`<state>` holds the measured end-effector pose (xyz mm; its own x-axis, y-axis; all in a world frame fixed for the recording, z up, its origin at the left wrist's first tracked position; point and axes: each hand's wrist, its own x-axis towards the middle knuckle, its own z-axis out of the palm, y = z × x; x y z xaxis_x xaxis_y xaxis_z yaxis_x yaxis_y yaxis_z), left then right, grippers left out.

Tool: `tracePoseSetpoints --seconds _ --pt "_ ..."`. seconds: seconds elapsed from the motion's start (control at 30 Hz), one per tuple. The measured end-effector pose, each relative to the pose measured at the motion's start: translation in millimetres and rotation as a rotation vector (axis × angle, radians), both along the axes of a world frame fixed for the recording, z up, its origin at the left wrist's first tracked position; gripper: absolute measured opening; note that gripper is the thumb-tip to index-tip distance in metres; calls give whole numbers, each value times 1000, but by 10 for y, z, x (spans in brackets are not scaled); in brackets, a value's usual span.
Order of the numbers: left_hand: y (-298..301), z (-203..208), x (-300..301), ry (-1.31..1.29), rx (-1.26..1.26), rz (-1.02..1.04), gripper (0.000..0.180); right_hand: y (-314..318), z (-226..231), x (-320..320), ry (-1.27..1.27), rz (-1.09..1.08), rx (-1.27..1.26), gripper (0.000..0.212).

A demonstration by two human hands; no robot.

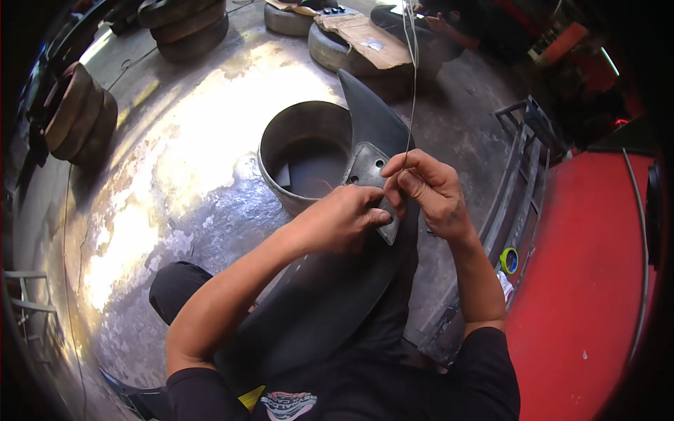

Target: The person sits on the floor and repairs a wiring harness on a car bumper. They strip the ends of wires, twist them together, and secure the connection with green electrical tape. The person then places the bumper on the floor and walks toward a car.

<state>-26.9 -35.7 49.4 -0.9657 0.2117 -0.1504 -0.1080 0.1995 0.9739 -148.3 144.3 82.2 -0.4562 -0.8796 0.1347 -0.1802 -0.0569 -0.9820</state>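
A long curved piece of black rubber-like material (372, 105) lies across my lap, its pointed far end beside a round metal drum (269, 165). On it sits a grey pointed plate (366, 160) with several round holes and a raised edge. My left hand (344, 217) is closed on this plate, thumb on top; the fingers' far side is hidden. Just right of it, my right hand (432, 193) pinches a thin wire (413, 98) over the plate's holes. The long strands run up past the far edge of the view. Where the wire's near end goes is hidden by my fingers.
Stacked tires (81, 116) stand at left, with another stack (184, 31) farther back. Flattened cardboard (368, 38) lies on tires beyond the drum. A person's hand (441, 24) shows at far right. Nearby are a metal frame (516, 175), yellow tape roll (509, 260) and red panel (576, 266).
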Motion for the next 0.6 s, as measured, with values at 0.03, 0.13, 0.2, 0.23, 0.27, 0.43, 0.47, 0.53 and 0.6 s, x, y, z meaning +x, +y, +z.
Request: tracePoseSetpoints --seconds 0.03,0.13,0.2,0.23,0.27,0.43,0.47,0.53,0.6 --pt "-11 -4 -24 -10 -9 -17 30 2 -12 -21 4 3 -5 21" --pt "-53 9 -106 -131 64 -93 29 -17 -9 -83 14 3 -4 23" --pt "-61 30 -138 -141 66 -85 28 -59 -37 -120 -22 -5 1 23" --pt "-66 42 -155 -144 65 -78 28 -81 -49 -140 -37 -7 2 24" --pt "-71 30 -131 -49 32 -55 28 -111 -76 -138 -44 -7 -8 24" --pt "-119 -288 -131 179 -141 -14 30 -255 -149 -60 -67 -40 -22 25" --pt "-134 -285 -116 148 -194 -20 32 -281 -137 -18 -60 -60 -37 26" --pt "-233 20 -6 -73 -135 -124 34 -240 -255 -50 -70 -84 -75 28" --pt "-247 -190 -38 -39 17 -167 34 -223 -384 -94 -39 -155 -67 30"
